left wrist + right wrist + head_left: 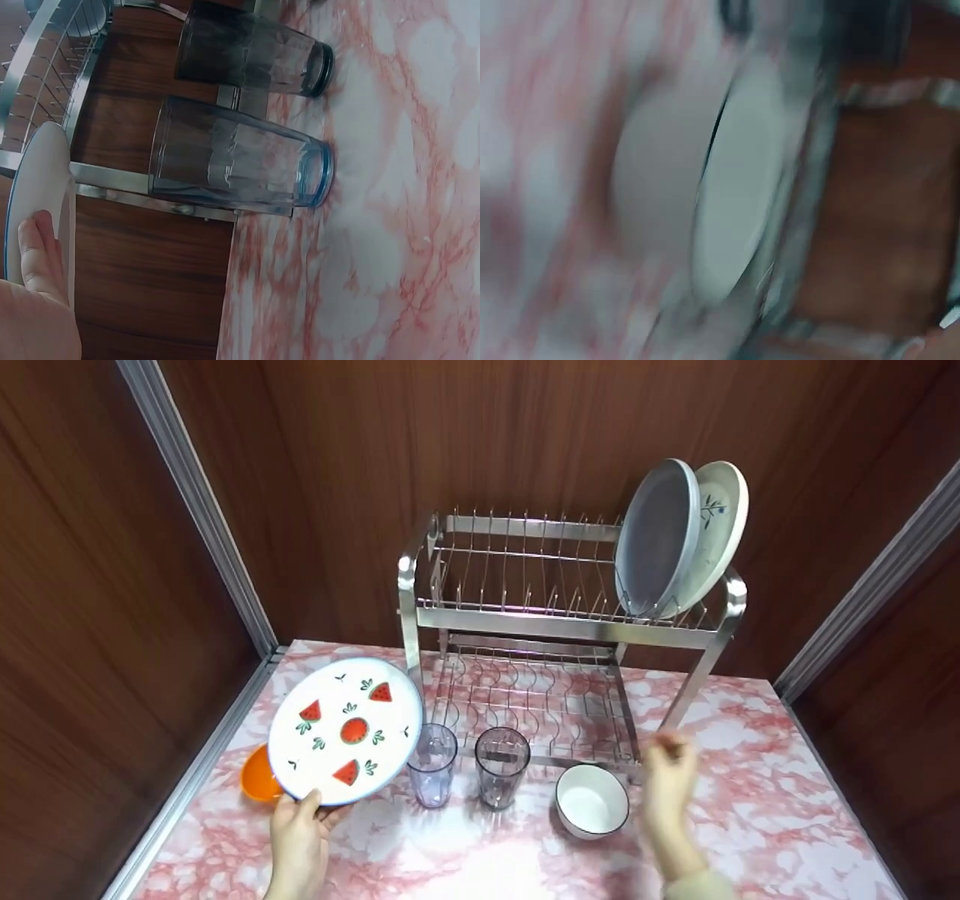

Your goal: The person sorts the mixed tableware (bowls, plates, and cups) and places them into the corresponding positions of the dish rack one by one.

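Observation:
In the head view my left hand (pixel 298 829) grips the lower rim of a white plate (pixel 307 750) with watermelon drawings and a blue edge, thumb on the front. The left wrist view shows fingers (pixel 37 259) against the back of this plate (pixel 49 172), which is tilted up above the table. My right hand (pixel 670 769), blurred, is in the air right of a white bowl (pixel 592 802) with a dark rim. Its fingers look loosely bent, and no object shows in it. The bowl (pixel 739 180) is smeared by motion in the right wrist view.
A two-tier metal dish rack (pixel 562 628) stands at the back. A grey plate (pixel 656 536) and a cream plate (pixel 724 525) lean upright at its top right. Before it stand a bluish glass (pixel 433 772) and a dark glass (pixel 501 772). Behind the held plate is an orange bowl (pixel 259 776).

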`<move>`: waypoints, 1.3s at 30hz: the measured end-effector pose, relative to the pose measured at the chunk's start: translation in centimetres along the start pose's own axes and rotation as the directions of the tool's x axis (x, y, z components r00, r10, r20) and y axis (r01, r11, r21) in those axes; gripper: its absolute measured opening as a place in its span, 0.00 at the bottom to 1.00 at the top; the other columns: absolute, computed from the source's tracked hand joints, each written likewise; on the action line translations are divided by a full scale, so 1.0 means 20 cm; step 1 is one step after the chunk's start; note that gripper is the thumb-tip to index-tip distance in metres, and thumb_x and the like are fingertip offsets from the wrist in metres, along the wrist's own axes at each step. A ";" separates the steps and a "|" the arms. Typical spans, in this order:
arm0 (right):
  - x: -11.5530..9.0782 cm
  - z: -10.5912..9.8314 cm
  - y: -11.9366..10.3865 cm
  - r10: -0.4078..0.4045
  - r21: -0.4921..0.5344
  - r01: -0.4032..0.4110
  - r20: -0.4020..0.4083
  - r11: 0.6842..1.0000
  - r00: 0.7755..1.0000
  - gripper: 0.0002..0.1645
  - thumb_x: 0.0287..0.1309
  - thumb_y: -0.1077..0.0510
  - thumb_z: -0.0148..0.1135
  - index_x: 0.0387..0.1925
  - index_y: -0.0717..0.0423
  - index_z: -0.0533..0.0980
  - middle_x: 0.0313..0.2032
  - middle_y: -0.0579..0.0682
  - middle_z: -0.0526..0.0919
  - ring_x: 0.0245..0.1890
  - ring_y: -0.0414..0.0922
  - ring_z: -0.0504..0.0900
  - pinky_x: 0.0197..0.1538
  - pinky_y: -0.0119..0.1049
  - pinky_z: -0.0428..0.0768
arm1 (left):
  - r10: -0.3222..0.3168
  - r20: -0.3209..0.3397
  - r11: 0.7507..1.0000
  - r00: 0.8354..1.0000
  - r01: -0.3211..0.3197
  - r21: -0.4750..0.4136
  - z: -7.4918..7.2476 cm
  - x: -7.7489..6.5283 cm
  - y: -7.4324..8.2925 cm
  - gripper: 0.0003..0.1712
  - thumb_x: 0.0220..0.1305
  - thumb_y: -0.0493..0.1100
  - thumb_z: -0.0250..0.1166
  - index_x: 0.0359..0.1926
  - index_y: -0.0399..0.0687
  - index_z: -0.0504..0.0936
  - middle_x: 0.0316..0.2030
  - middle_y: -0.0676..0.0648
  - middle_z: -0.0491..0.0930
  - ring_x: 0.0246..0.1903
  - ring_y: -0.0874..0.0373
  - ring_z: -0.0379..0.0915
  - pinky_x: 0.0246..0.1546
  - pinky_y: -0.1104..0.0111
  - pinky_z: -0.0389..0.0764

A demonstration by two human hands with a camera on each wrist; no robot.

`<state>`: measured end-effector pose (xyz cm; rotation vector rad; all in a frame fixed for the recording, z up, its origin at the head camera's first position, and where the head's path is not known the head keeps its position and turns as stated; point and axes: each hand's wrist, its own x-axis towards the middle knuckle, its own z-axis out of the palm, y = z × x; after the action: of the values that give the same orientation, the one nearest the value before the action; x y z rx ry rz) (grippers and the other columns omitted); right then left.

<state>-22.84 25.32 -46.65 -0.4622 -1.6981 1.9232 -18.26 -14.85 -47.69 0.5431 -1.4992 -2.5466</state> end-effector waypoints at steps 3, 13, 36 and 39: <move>-0.21 0.10 -0.01 0.024 0.025 -0.031 0.240 0.999 0.971 0.13 0.51 0.70 0.51 0.41 0.66 0.66 0.32 0.48 0.75 0.33 0.40 0.76 0.40 0.31 0.76 | -0.007 0.014 1.000 1.000 0.007 0.000 0.00 -0.04 0.00 0.14 0.65 0.35 0.35 0.52 0.42 0.53 0.39 0.50 0.70 0.32 0.63 0.75 0.39 0.70 0.78; -0.57 0.33 -0.05 0.249 -0.119 -0.244 0.741 0.963 0.623 0.32 0.56 0.55 0.51 0.57 0.67 0.55 0.44 0.56 0.76 0.44 0.48 0.78 0.50 0.38 0.74 | 0.013 0.053 1.000 0.999 -0.012 -0.019 0.07 -0.12 -0.04 0.16 0.65 0.34 0.36 0.54 0.35 0.52 0.38 0.50 0.72 0.30 0.61 0.75 0.33 0.70 0.79; -0.58 0.26 -0.10 0.341 0.016 -0.483 0.688 0.875 0.641 0.24 0.59 0.62 0.44 0.55 0.61 0.50 0.32 0.49 0.80 0.28 0.43 0.82 0.35 0.38 0.80 | -0.024 0.266 0.989 0.964 -0.015 0.144 0.44 -0.23 -0.26 0.17 0.62 0.32 0.42 0.52 0.30 0.55 0.37 0.44 0.77 0.26 0.58 0.77 0.30 0.64 0.79; -0.56 0.21 -0.11 0.358 0.022 -0.492 0.657 0.870 0.663 0.25 0.59 0.62 0.45 0.54 0.61 0.48 0.32 0.49 0.80 0.28 0.43 0.82 0.34 0.35 0.80 | -0.030 0.293 0.988 0.956 -0.016 0.151 0.49 -0.24 -0.30 0.17 0.62 0.32 0.42 0.51 0.30 0.55 0.37 0.42 0.77 0.26 0.58 0.77 0.29 0.64 0.79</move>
<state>-15.87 15.41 -44.92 -0.1247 -1.8690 2.8208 -17.06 -2.44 -47.33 0.1871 -1.8005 -2.6248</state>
